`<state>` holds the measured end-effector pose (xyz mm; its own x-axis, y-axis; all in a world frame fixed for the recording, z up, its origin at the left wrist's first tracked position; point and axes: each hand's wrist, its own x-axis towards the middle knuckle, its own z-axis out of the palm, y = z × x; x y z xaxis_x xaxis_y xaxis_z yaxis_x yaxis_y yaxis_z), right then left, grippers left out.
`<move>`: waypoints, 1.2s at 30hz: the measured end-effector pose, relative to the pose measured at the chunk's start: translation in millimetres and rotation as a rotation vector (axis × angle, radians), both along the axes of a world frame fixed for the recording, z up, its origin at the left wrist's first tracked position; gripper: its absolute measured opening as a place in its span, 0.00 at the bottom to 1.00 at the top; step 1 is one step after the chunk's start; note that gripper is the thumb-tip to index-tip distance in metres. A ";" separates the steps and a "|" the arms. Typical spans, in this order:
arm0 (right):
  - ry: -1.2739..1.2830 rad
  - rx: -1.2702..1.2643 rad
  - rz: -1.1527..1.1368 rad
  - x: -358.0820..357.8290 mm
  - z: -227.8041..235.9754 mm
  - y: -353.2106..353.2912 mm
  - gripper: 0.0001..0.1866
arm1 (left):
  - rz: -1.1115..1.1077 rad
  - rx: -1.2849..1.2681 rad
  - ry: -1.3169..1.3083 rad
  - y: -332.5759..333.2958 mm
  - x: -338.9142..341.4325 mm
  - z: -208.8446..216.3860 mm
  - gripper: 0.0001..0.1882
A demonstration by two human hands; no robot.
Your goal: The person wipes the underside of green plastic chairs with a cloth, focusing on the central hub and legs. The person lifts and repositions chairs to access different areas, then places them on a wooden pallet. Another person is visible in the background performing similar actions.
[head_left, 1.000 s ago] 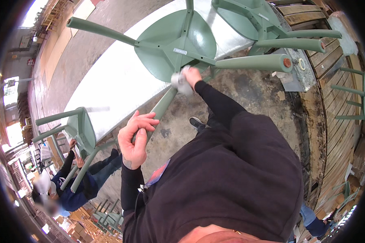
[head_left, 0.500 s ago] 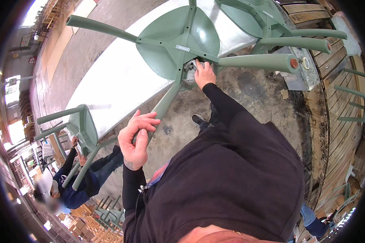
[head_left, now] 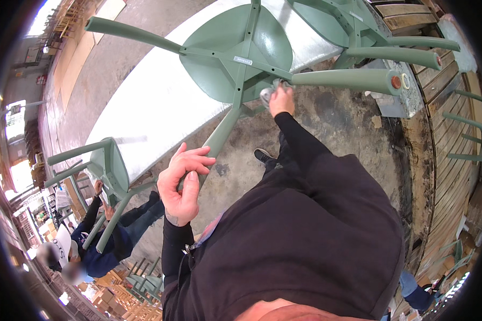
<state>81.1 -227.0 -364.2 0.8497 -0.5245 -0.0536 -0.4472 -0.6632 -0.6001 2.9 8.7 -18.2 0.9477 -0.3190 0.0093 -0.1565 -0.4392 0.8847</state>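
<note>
An upturned green chair (head_left: 198,69), its round seat bottom and crossed braces showing, lies on a white-topped table (head_left: 144,120). My left hand (head_left: 183,182) is loosely curled at the near chair leg (head_left: 223,131), its fingers bent against the leg and the thumb in front. In my right hand (head_left: 282,100) is a crumpled grey-white cloth (head_left: 266,96), bunched at the seat's near edge beside the base of the right leg (head_left: 343,81). That leg ends in an orange-brown foot pad. Part of the cloth is hidden by my fingers.
Another upturned green chair (head_left: 326,24) stands close at the far right. At the left, a co-worker (head_left: 104,246) handles a smaller-looking green chair (head_left: 110,166). A wooden slatted platform (head_left: 450,176) runs along the right, with a roll of tape (head_left: 405,81) nearby.
My right hand has moved the cloth a little to the right and out from under the brace, toward the right leg's base. My left hand stays at the near leg.
</note>
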 end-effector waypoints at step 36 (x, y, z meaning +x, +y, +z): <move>-0.185 -0.621 0.570 239.5 60.9 -11.2 0.24 | 0.006 0.008 0.040 7.2 8.3 1.6 0.11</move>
